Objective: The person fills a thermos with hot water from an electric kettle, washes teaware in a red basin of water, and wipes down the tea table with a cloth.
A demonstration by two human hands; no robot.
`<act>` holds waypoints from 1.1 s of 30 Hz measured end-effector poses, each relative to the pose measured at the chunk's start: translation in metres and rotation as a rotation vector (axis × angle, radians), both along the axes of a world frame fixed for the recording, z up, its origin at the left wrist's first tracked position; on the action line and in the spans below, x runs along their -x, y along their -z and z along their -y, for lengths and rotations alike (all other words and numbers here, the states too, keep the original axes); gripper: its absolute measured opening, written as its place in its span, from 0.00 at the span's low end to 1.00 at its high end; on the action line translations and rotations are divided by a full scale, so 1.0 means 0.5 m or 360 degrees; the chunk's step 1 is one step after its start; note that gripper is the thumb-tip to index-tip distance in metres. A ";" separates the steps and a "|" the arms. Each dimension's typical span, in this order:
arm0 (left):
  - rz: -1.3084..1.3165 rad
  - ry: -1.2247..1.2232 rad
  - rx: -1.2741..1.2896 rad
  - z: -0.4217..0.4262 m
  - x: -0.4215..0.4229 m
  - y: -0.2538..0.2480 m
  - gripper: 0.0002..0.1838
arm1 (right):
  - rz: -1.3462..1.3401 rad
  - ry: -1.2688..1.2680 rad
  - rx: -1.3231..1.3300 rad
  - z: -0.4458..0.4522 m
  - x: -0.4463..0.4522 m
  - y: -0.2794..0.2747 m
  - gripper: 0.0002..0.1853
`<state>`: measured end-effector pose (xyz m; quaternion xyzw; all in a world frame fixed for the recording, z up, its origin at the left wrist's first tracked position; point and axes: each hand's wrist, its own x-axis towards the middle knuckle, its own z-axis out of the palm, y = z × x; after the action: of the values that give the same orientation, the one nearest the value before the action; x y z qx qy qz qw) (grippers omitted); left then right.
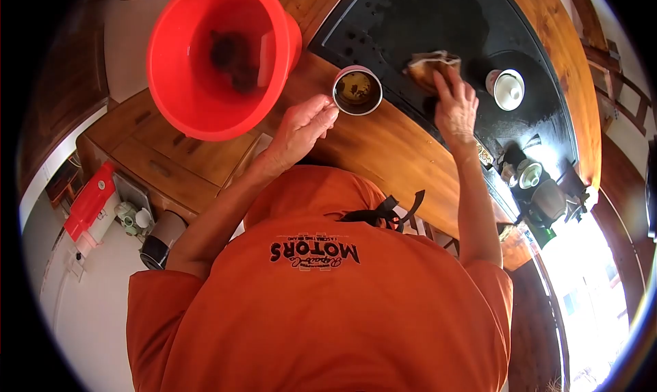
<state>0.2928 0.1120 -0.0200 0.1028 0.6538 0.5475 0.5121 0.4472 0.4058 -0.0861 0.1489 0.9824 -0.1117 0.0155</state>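
My left hand [304,128] pinches the handle of a round mug [357,91] with a pale rim. Yellowish liquid and dark bits show inside the mug, which is close to the front edge of the black tray [424,16]. On the tray's wet surface my right hand [455,111] presses a folded brown cloth [431,70] with a whitish edge, its fingers closed on it. To the right of that hand stands a white lidded cup [508,89].
A large red bucket [205,111] with dark matter at its bottom is left of the mug. Small teaware [529,174] and a dark pot [549,199] crowd the tray's right end. A wooden drawer cabinet [161,163] stands below the bucket.
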 end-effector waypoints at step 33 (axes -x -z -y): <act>0.0071 0.0102 -0.0044 0.022 0.025 -0.058 0.16 | 0.0676 -0.0024 0.0022 0.012 -0.159 -0.066 0.36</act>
<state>0.2805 0.1013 0.0093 0.1187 0.6310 0.5418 0.5424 0.5266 0.3999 -0.0531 0.1617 0.9574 -0.0844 0.2240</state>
